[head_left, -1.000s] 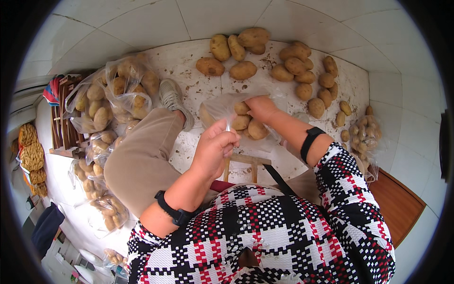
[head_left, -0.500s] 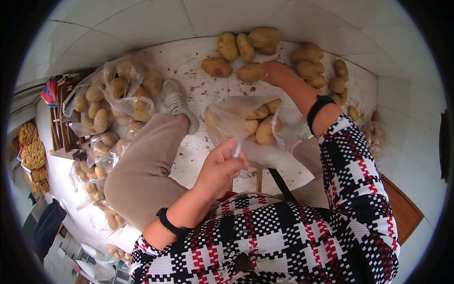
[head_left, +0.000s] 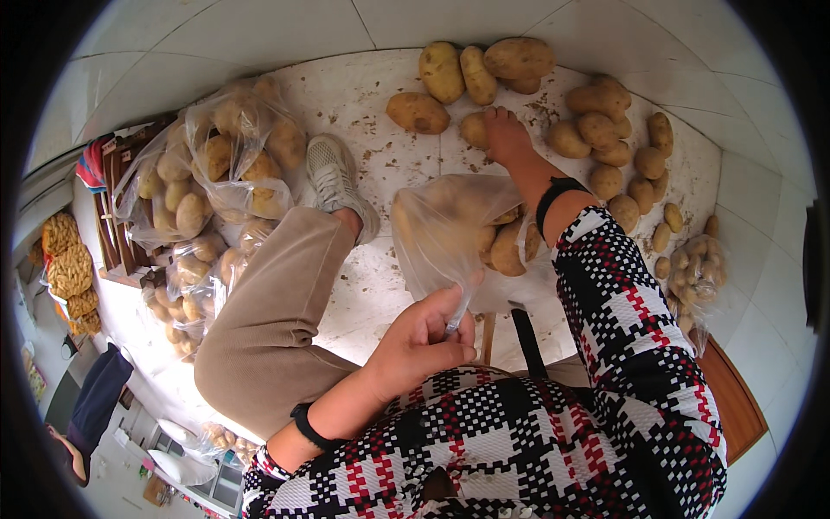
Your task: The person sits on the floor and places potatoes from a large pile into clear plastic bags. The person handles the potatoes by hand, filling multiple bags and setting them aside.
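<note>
My left hand is closed on the gathered edge of a clear plastic bag, in front of my body. Several potatoes lie in the bag, partly veiled by the film. My right hand reaches past the bag to the floor, its fingers curled over a potato that they partly hide. Just beyond that hand lie another potato and a small cluster of potatoes close to the wall.
Loose potatoes are spread on the floor to the right, near a filled bag. Several bags of potatoes crowd the left beside a wooden rack. My shoe rests between them and the open bag. A tiled wall closes the far side.
My right hand has moved a little left over the potato, covering more of it. My left hand still grips the bag. The whole view has shifted slightly.
</note>
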Demonstrator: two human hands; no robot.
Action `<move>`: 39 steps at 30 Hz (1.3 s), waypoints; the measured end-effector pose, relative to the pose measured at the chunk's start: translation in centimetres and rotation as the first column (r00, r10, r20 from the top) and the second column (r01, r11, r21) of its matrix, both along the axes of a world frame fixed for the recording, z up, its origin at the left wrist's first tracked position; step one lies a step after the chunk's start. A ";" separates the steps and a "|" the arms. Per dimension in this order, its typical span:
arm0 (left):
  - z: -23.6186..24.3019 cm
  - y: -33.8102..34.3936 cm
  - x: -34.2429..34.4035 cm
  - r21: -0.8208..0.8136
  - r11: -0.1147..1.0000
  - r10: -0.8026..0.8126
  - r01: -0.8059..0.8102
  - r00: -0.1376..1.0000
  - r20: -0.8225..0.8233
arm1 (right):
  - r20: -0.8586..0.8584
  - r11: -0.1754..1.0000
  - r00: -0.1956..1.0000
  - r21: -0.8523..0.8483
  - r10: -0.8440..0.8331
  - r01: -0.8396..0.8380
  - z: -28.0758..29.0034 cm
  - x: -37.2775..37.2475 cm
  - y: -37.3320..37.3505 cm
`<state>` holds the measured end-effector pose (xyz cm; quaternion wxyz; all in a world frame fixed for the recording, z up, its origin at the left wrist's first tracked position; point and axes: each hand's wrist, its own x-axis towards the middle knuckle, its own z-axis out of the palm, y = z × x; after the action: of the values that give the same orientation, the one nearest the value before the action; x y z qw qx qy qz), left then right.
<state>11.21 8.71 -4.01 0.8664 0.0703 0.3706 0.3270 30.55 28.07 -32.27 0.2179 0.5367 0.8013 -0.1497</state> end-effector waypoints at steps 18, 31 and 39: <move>-1.0 -1.0 0.5 -0.078 0.947 0.309 -0.310 0.951 -0.028 | -0.599 0.718 0.677 -0.681 -0.428 -0.148 23.4 5.0 -6.2; -0.6 -1.0 1.0 -0.024 0.969 0.243 -0.247 0.964 -0.103 | -0.324 0.938 0.933 -0.246 0.156 -0.242 17.3 -4.5 -13.1; -0.7 -1.5 0.6 -0.050 0.972 0.224 -0.230 0.968 -0.113 | -0.644 0.947 0.761 -0.185 0.084 -0.261 18.8 -0.6 -10.7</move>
<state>11.82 7.17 -4.71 0.8042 0.0174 0.4319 0.4080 29.93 17.40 -13.49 0.0206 0.3453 0.8468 -0.4041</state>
